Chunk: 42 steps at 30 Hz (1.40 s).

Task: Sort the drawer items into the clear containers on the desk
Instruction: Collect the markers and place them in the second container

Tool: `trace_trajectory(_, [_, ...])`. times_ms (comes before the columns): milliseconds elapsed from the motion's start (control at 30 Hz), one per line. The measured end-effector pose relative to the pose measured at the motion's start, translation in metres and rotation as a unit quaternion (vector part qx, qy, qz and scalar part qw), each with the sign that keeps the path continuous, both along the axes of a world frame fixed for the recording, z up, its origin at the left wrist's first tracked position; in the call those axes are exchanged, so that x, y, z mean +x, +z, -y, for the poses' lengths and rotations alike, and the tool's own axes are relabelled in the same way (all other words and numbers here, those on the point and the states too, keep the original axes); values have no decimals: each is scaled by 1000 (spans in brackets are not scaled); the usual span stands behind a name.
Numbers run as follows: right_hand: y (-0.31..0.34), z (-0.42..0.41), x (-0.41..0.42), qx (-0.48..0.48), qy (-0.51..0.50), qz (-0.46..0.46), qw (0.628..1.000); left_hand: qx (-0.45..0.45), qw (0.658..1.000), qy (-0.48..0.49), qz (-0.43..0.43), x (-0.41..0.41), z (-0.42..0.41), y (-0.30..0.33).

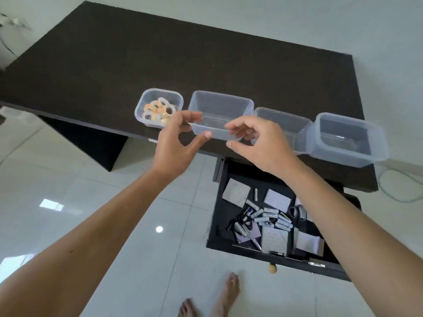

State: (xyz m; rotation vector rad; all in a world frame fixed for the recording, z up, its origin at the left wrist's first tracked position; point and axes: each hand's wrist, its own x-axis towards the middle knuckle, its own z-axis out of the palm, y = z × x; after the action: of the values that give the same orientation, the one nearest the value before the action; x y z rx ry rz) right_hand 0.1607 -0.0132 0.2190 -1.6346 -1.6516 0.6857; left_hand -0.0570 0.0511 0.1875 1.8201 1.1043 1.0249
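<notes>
Four clear containers stand in a row along the dark desk's [160,56] near edge. The small leftmost container [146,94] holds several orange-and-white rings [158,109]. My left hand [178,138] and my right hand [256,143] hold the second container [222,97] at its near corners, thumbs low on the front wall and fingers at the rim. That container, the third [281,114] and the fourth [352,121] hold nothing. Below the desk, the open black drawer [218,202] contains batteries [272,217], paper notes [235,192], scissors [297,212] and black bands [238,221].
The fourth container overhangs the desk's front edge a little. A round wooden knob [272,268] sits on the drawer front. My bare feet [226,296] stand on the white tiled floor. A cable [398,191] lies on the floor at the right.
</notes>
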Motion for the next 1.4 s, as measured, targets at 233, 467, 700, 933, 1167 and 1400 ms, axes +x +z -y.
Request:
trace_trajectory(233, [-63, 109, 67, -85, -53, -18, 995, -104, 985, -136, -33, 61, 85, -61])
trace_trajectory(467, [-129, 175, 117, -165, -88, -31, 982, -182, 960, -190, -101, 108, 124, -118])
trace_trajectory(700, [-180, 189, 132, -193, -65, 22, 979, -186, 927, -239, -221, 129, 133, -161])
trace_trajectory(933, [-205, 181, 130, -199, -37, 111, 973, -132, 912, -247, -301, 133, 135, -183])
trace_trajectory(1167, [-214, 178, 125, -203, -3, 198, 959, -100, 915, -256, -296, 130, 136, -183])
trace_trajectory(1400, [-215, 174, 130, -221, -38, 168, 960, -92, 918, -276, -268, 128, 135, -189])
